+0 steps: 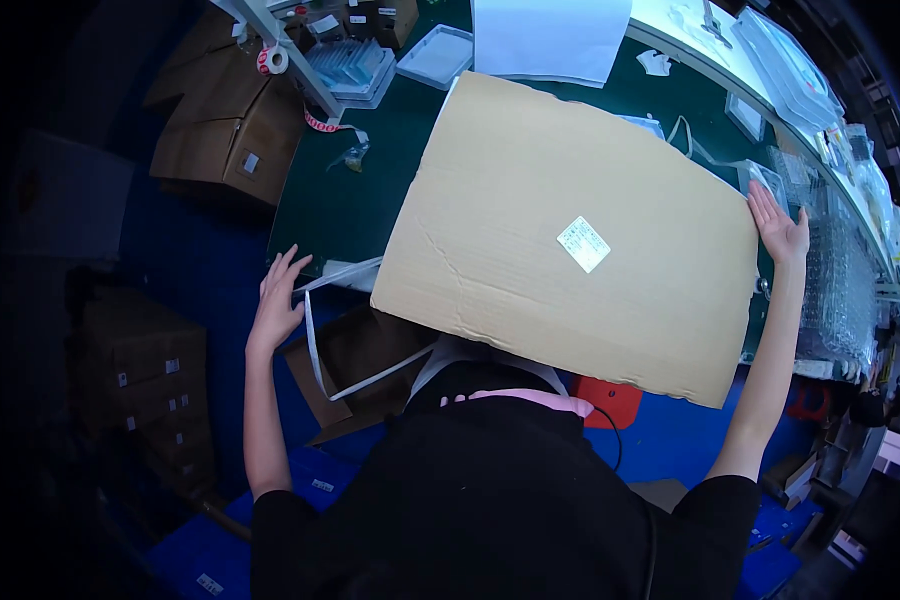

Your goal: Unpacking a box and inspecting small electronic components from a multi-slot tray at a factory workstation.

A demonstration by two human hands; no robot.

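Observation:
A large tan cardboard piece [560, 260], tilted on the green bench, bears a white label [583, 245] and reaches over the bench's front edge. It may be a flat box; its depth is hidden. To its left, my left hand [280, 302] has its fingers apart. A white strap [313, 345] runs beside that thumb and loops down below the cardboard's front left corner; whether hand and strap touch, I cannot tell. At the cardboard's far right corner, my right hand [782, 228] is open, palm showing and fingers stretched, close against the edge.
Cardboard boxes [210, 140] stand left of the green bench [345, 215]. Stacked plastic trays [355, 75], a roll of red-and-white tape [272, 61] and white sheets [550, 40] lie at the back. Bubble wrap [838, 285] hangs at right, under a shelf. A red stool [610, 400] shows below.

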